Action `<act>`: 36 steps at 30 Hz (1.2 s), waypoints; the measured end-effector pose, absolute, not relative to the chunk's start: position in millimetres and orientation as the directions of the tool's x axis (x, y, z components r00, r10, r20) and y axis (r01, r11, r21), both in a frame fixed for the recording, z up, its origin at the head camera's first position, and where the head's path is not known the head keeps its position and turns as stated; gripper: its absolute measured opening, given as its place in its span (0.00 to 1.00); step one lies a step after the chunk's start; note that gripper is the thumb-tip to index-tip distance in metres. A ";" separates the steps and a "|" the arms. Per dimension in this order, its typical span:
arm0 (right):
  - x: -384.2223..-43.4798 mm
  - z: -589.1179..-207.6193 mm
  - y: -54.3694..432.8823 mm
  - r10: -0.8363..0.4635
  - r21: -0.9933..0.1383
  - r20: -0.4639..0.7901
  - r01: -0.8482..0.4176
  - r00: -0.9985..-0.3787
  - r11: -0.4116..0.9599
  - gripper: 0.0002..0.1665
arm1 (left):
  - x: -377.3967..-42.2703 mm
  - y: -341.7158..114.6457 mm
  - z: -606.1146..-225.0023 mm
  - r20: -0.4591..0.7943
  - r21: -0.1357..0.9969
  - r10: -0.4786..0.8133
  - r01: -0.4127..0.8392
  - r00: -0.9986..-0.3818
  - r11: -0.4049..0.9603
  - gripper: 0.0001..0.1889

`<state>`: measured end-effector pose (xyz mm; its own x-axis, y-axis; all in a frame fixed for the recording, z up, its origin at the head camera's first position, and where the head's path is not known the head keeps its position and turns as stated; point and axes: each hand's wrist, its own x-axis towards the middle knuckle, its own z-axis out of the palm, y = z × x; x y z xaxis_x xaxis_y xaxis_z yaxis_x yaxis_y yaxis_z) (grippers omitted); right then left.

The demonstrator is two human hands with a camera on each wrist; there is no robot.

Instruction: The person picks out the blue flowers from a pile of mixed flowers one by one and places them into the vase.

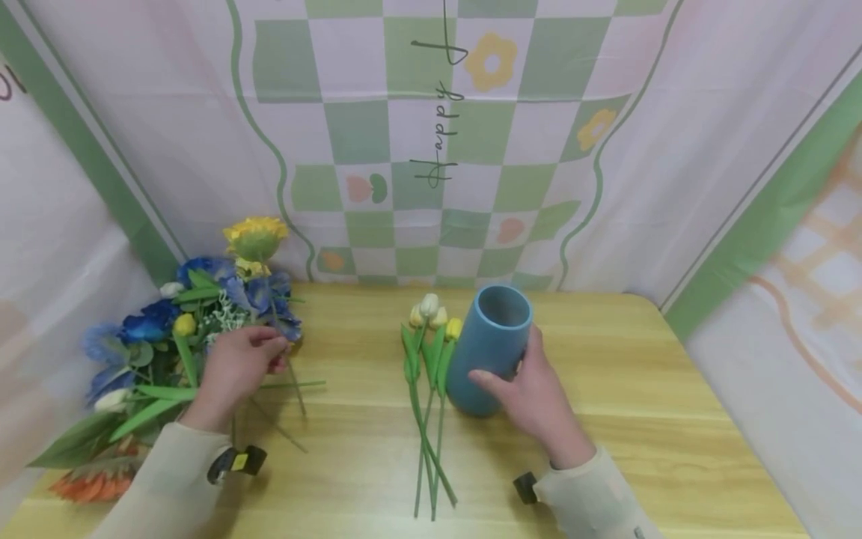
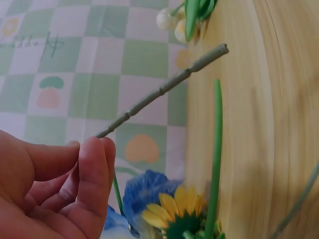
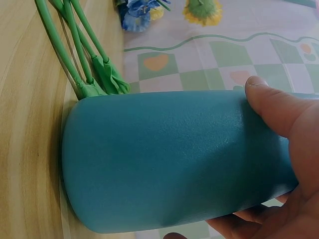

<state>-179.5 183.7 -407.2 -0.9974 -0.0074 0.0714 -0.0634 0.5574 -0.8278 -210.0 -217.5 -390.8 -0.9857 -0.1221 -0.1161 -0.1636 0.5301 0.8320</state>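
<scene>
My left hand (image 1: 239, 368) pinches the thin grey-green stem (image 2: 159, 91) of a yellow flower (image 1: 257, 238) between thumb and fingers. The flower head is raised above a pile of blue flowers (image 1: 259, 293), and the stem's lower end points down toward the table. My right hand (image 1: 532, 397) grips a blue vase (image 1: 486, 359) from its right side, thumb across the front. The vase stands on the table with its round mouth up, and I see no flowers in it. Just left of the vase lie several tulips (image 1: 431, 352), white and yellow, their green stems crossing.
The pile on the left also holds an orange flower (image 1: 94, 483), broad green leaves (image 1: 151, 415) and loose stems reaching over the wooden table (image 1: 357, 464). A checked cloth (image 1: 417, 135) hangs behind the table's back edge, with more cloth at both sides.
</scene>
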 end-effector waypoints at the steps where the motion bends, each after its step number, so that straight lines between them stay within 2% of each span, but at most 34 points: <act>1: -179.5 -407.5 183.7 -0.007 -0.828 0.070 -0.062 -0.998 0.558 0.69 | -209.6 -215.5 -390.6 -0.112 0.836 -0.114 -0.156 -0.987 0.526 0.18; 8: -179.9 -407.4 183.7 -0.008 -0.830 0.069 -0.062 -0.998 0.555 0.69 | -203.7 -190.5 -389.9 -0.121 0.882 -0.021 -0.117 -0.992 0.456 0.16; 15: -180.0 -407.6 182.8 -0.006 -0.826 0.085 -0.073 -0.996 0.559 0.69 | -188.8 -142.3 -409.6 -0.115 0.897 0.109 -0.055 -0.987 0.439 0.10; 25: -180.9 -407.0 183.2 0.001 -0.824 0.088 -0.073 -0.996 0.562 0.68 | -181.2 -81.1 -426.8 -0.122 0.912 0.332 0.026 -0.935 0.410 0.07; 36: -180.6 -407.5 182.9 0.003 -0.828 0.080 -0.065 -0.997 0.557 0.69 | -176.9 -49.4 -443.9 -0.168 0.874 0.386 0.044 -0.907 0.483 0.02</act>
<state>-180.6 182.9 -407.5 -0.9968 0.0028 0.0801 -0.0650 0.5573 -0.8278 -176.9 -49.4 -443.9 -0.9071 0.3860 -0.1677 0.0441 0.4833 0.8743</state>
